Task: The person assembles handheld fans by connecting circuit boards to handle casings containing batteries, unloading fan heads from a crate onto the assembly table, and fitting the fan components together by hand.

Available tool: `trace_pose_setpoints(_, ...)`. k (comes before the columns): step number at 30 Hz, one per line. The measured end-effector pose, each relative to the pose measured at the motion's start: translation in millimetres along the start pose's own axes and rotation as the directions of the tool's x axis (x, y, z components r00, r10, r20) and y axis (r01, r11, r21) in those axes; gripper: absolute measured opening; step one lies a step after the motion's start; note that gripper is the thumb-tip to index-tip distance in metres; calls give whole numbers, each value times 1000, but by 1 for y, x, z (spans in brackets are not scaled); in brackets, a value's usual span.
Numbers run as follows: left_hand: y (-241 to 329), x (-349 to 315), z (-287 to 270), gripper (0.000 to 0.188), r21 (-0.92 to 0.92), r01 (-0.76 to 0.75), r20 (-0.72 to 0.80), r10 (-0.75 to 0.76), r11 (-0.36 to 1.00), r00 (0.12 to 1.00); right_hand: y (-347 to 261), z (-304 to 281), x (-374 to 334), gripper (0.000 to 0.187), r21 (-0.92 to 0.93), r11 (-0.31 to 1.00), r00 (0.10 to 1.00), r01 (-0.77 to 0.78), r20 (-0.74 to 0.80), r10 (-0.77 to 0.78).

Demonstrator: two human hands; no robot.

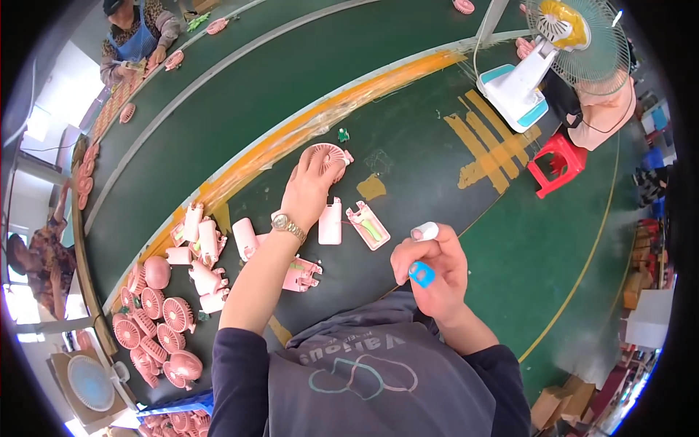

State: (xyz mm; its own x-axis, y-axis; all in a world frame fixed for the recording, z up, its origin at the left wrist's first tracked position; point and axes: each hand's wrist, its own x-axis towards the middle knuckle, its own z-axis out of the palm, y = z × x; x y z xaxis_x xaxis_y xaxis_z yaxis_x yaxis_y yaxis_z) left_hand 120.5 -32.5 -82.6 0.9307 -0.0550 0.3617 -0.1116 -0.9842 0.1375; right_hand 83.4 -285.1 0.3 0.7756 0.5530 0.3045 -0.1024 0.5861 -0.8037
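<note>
My left hand (309, 191), with a watch on its wrist, has its fingers closed over a round pink fan head (333, 156) lying on the dark table. Just beyond the fan head is a small green piece (344, 135). Nearer me lie a closed pink handle shell (330, 224) and an open pink shell half (370, 227) with a light green part inside. My right hand (445, 275) is raised to the right of these, palm up, with thumb and index finger apart and nothing seen between them. It wears a white finger cover (425, 231) and a blue thumb cover (421, 274).
Left of my arm are several pink handle shells (208, 242) and a heap of pink fan heads (171, 339). Beyond the taped ledge runs a green conveyor (240, 102). A standing fan (520, 91) and red stool (559, 162) are at the right; co-workers sit around.
</note>
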Motion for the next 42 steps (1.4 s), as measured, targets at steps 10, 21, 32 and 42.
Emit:
trace_pose_setpoints(10,-5,-23,-27,59,-5,182,122,-180,983,976,-2,12,24,42,216,969,986,122,86,-143)
trace_pose_setpoints(21,-39,-36,-33,45,-64,236,108,-228,970,968,16,28,44,41,279,960,996,12,86,-37)
trace_pose_setpoints(32,-44,-7,-33,27,-229,297,-35,-313,927,949,60,-75,37,22,-700,508,855,-501,-492,164)
trace_pose_setpoints(42,-34,4,2,12,-5,283,66,-282,959,957,75,-23,53,38,-982,189,976,24,64,210)
